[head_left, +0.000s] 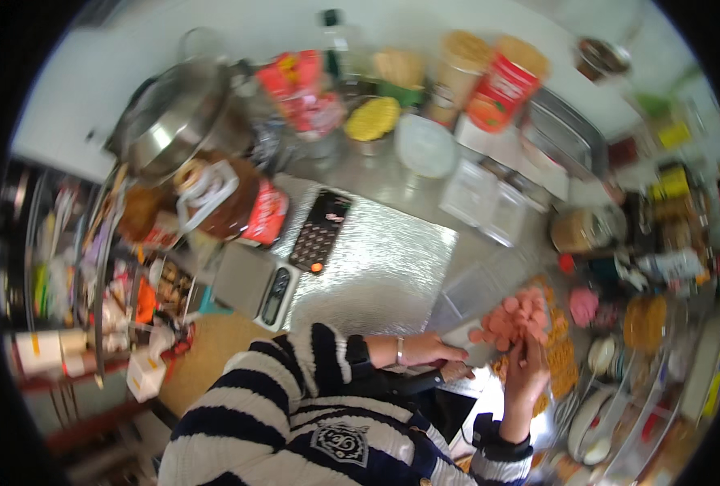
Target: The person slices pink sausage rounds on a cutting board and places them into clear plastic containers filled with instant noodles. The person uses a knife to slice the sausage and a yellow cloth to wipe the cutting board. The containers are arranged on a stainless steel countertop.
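Round, thin pink slices (512,318), looking like sausage, lie heaped on a flat grey piece (460,337) at the lower right. My left hand (424,349) grips the left edge of this grey piece, thumb above and fingers partly hidden beneath. A dark handle-like thing (412,382) shows just below that hand; what it belongs to is unclear. With fingertips pinched together, my right hand (526,374) touches the near side of the pink heap, apparently on a slice. Orange-brown crumbly food (562,366) in rows lies beside and partly under the slices.
A foil-covered surface (376,259) holds a black phone-like device (321,231). Left of it are a kitchen scale (254,283) and a large brown jar (234,198). Clear lidded containers (483,201), a yellow-filled cup (373,120) and a steel pot (178,117) stand farther back.
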A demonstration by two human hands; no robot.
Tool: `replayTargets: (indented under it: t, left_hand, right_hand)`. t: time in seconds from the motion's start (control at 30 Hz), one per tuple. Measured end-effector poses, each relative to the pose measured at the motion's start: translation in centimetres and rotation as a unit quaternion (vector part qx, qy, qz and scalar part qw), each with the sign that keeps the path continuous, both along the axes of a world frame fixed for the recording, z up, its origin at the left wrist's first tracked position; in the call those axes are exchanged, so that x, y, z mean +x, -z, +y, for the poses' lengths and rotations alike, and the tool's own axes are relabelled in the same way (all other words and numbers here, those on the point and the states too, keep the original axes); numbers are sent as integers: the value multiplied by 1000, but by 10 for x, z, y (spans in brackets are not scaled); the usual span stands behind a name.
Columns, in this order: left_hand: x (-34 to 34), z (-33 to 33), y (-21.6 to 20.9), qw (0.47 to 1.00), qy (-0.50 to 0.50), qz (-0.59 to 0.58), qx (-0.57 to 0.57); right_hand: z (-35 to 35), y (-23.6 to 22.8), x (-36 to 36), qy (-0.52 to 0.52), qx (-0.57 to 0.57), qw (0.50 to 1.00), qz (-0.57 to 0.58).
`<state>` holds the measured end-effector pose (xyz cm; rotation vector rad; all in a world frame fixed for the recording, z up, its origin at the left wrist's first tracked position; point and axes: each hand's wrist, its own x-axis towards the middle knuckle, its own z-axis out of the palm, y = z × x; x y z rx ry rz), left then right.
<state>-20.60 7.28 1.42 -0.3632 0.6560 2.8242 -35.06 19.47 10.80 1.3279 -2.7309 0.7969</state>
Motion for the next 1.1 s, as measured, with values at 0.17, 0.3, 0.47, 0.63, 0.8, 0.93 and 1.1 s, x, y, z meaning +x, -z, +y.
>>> replayTargets:
  t: [0.17,0.3,0.47,0.63,0.8,0.93,1.1]
  left_hand:
    - [-18,-2,-9,998,62,31,13]
    - [-28,-16,-20,995,51,-3,-83]
    - [-37,-18,-12,996,17,-42,-77]
    - [-48,-16,-19,988,13,-76,-131]
    - [-56,-6,-24,988,7,-76,-131]
    - [-57,4,-24,984,15,-89,-151]
    - [-56,3,-25,991,33,-62,-111]
  right_hand:
    - [19,-7,-11,59,-14,998,-12]
    - [46,-18,-16,113,-189,942,-253]
    - [119,9,-104,305,-241,879,-277]
    - [153,76,-169,307,-205,841,-395]
    - [143,118,-192,296,-125,894,-313]
    - [137,125,-199,296,-15,935,-197]
    - [133,124,-201,334,-17,925,-180]
